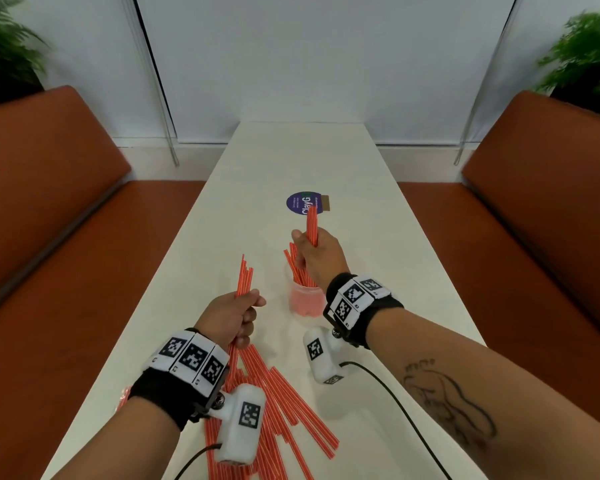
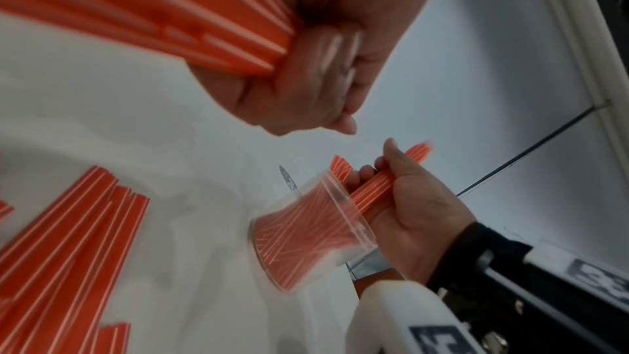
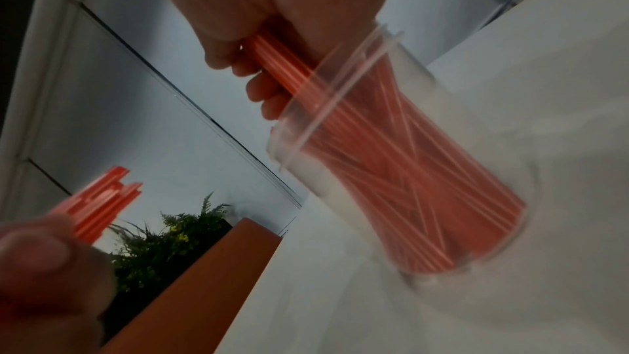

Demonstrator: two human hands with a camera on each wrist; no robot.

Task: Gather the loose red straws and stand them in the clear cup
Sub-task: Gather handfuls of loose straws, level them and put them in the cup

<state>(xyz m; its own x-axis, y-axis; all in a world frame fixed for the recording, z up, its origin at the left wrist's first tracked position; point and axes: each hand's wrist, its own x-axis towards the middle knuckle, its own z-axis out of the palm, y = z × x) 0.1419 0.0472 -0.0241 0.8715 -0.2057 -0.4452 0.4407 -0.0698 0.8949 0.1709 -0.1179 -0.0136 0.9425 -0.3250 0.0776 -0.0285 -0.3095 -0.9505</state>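
Counter (image 1: 378, 209): long, white, narrow; orange bench seats run along both long edges, a wall and window at the far end. Far half bare apart from a round purple sticker (image 1: 300, 203).
Open room: clear surface right of the clear cup and beyond it; near-left area is taken up by loose straws.
Clear cup (image 1: 303, 301): upright near the counter's middle, between the two hands, already packed with red straws that lean and cross inside.
Right hand (image 1: 321, 256): directly above the cup rim, fingers (image 2: 366, 172) curled tight round a small bundle of red straws (image 1: 311, 225). The bundle's lower ends are inside the cup mouth; the upper ends stick out above the fist.
Left hand (image 1: 231, 315): left of the cup and apart from it, fingers closed round a second bundle (image 1: 244, 280), held steeply upright, tips uneven.
Loose straws (image 1: 284, 403): a fanned heap lying flat on the near counter, below the left wrist, reaching toward the near edge.
Plants (image 1: 586, 57): behind each bench back.
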